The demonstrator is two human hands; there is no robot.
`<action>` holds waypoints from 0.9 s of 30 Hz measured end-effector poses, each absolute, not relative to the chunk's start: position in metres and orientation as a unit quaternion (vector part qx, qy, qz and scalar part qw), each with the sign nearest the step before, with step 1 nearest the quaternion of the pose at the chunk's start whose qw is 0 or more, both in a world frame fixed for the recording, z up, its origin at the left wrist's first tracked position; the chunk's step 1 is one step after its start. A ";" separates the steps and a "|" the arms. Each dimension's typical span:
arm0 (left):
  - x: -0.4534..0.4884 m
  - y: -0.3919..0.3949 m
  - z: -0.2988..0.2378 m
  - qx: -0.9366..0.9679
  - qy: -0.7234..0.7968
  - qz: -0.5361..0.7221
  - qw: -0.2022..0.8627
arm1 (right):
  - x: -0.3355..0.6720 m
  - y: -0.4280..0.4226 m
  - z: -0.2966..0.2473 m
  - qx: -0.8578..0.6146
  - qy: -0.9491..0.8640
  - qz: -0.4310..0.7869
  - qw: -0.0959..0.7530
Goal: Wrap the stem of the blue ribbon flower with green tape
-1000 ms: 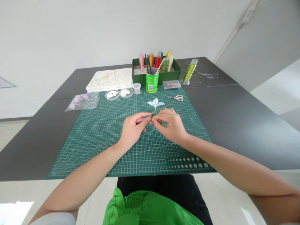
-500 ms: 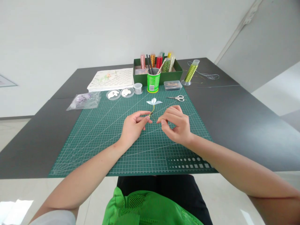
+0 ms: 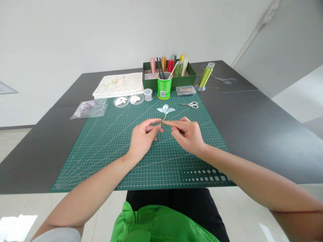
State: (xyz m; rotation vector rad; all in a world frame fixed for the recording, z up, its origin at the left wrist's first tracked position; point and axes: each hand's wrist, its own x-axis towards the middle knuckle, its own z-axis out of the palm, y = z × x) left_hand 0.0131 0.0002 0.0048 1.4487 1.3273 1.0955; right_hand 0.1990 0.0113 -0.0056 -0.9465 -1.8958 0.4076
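Note:
A pale blue-white artificial flower [image 3: 165, 109] with pointed petals and a thin yellow-green stem stands above the cutting mat. Its lower stem is pinched between the thumb and fingers of my left hand [image 3: 144, 134]. My right hand [image 3: 188, 134] is just to the right, its index finger stretched out so that the tip meets the stem by my left fingertips. The other right fingers are curled in toward the thumb; whether they hold a fine thread cannot be made out.
The green cutting mat [image 3: 108, 144] covers the table's middle. Scissors [image 3: 193, 105], a needle box [image 3: 186, 90], a green can [image 3: 164, 89] with sticks, dishes of white pieces [image 3: 121, 101], and a plastic bag [image 3: 89, 108] lie around. Behind are a spool box [image 3: 169, 83] and a green thread spool [image 3: 206, 76].
My right hand has moved left, and its index finger has straightened from a curl to reach the stem. My left hand keeps its pinch on the flower in nearly the same place.

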 end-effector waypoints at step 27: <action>0.010 -0.005 0.004 0.600 0.502 0.424 0.456 | 0.199 0.029 0.005 -0.347 -0.643 0.544 0.412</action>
